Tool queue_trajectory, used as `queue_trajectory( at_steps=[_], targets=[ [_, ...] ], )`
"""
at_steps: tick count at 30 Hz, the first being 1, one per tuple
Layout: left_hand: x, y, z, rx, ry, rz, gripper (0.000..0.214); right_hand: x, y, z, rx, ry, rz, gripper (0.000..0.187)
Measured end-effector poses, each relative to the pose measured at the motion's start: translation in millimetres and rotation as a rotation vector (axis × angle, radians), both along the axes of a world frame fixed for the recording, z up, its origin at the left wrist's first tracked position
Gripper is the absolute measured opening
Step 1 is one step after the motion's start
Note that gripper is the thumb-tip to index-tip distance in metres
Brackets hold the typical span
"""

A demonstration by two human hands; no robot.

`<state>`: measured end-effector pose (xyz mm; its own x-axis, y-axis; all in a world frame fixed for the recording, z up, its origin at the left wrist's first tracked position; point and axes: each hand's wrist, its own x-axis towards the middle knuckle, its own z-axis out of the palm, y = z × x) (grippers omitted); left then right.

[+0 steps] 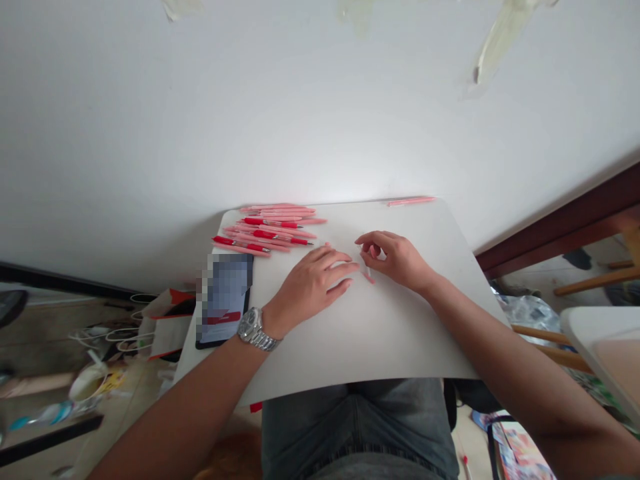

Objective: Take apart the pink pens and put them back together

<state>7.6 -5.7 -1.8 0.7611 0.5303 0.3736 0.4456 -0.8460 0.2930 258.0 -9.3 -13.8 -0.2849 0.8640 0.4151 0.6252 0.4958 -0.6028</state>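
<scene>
Wall [320,100], white and with peeling patches along its top, is seen across the upper half of the view. A white table [370,333] is set against it, over a lap in grey jeans [355,427]. A dark phone [225,300] is laid flat on the table's left edge, its screen blurred.

A pile of pink and red pens [270,230] is spread over the far left corner of the table, the pens lying roughly parallel and touching one another. The pile is well clear of both hands.

The left hand [313,283] is rested palm down near the table's middle, its fingers stretched out, close together and pointed to the right. Nothing is seen gripped in it. A metal wristwatch [255,330] is worn on that wrist. The right hand [397,259] is held just beside it, the fingers curled inward and the tips pinched narrowly on a small pink piece [369,275]. This piece is located between the two hands, slanted down to the table top. Whether the left fingertips touch it cannot be told.

A single pink pen [411,201] is laid alone at the far edge, well apart from the pile.
</scene>
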Motion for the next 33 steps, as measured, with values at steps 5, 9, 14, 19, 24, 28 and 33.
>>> queue_trajectory(
  at_steps=[5, 9, 14, 19, 24, 28, 33],
  targets=[
    [10, -12, 1.2, -0.01, 0.085, -0.199, 0.033, 1, 2, -0.6, 0.033, -0.004, -0.022, 0.02],
    [13, -15, -0.3, -0.019, 0.098, -0.212, 0.035, 4, 3, -1.6, 0.058, -0.008, -0.05, 0.02],
    [13, -14, -2.8, -0.004, 0.116, -0.21, 0.038, 3, 3, -0.8, 0.066, -0.006, -0.055, 0.019],
    [13, -12, -3.9, 0.01, 0.112, -0.204, 0.036, 4, 2, -0.8, 0.062, -0.001, -0.059, 0.021],
    [12, -10, -2.1, 0.013, 0.104, -0.179, 0.03, 5, 3, -1.8, 0.067, -0.01, -0.06, 0.02],
    [10, -8, -1.1, 0.018, 0.094, -0.155, 0.027, 5, 3, -1.5, 0.07, -0.007, -0.066, 0.02],
    [8, -5, -1.8, 0.028, 0.102, -0.119, 0.025, 5, 3, -1.0, 0.07, -0.003, -0.065, 0.02]
  ],
)
